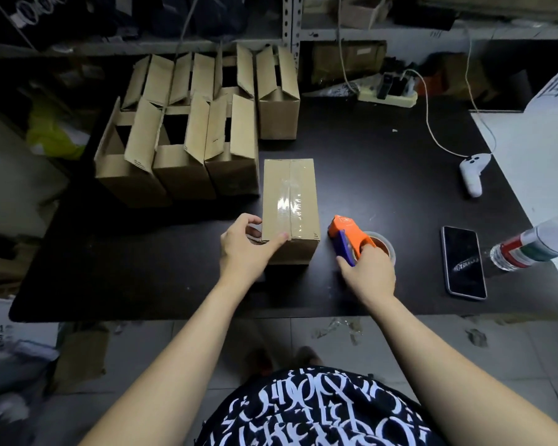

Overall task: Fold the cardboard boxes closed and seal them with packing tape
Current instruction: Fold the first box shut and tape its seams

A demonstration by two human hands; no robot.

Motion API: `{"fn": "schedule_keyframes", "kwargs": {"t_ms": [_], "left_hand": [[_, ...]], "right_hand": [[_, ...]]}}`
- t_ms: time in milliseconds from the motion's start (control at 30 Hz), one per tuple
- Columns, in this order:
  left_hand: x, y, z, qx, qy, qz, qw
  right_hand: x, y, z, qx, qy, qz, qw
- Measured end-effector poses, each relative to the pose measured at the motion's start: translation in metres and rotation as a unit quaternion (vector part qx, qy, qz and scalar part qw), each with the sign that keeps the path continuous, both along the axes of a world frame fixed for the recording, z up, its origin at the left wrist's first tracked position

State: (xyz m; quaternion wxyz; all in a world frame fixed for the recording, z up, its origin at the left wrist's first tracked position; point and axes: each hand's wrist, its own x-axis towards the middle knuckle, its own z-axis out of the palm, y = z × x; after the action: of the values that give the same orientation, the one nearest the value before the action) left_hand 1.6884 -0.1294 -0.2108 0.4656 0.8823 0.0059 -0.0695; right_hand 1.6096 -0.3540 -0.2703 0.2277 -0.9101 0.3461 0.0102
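Note:
A closed cardboard box (290,201) stands on the black table (384,175), with a strip of clear tape running along its top seam. My left hand (244,249) grips the box's near left corner, thumb on the top edge, fingers round the side. Just to the right of the box, my right hand (369,268) holds an orange and blue tape dispenser (348,235) with its roll of clear tape (382,244), resting on the table. Several open boxes (187,149) with flaps up stand in rows behind and left of the sealed one.
A black phone (463,262) lies at the right, beside a plastic bottle (535,244) lying at the table's right edge. A white controller (472,175) on a cable and a power strip (388,97) sit farther back. Shelving rises behind the table.

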Motion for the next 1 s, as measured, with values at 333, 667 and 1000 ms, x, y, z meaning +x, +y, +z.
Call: {"fn": "schedule_keyframes", "kwargs": {"t_ms": [333,667,1000], "left_hand": [[0.019,-0.024,0.053,0.011,-0.113,-0.097,0.989],[0.05,-0.046,0.117,-0.124,0.009,-0.351,0.928],[0.057,-0.046,0.133,-0.112,0.04,-0.468,0.876]], "right_hand": [[0.006,-0.012,0.017,0.062,-0.069,0.065,0.994],[-0.016,-0.01,0.077,0.067,-0.282,0.191,0.938],[-0.019,-0.008,0.075,-0.043,-0.393,0.243,0.886]]}}
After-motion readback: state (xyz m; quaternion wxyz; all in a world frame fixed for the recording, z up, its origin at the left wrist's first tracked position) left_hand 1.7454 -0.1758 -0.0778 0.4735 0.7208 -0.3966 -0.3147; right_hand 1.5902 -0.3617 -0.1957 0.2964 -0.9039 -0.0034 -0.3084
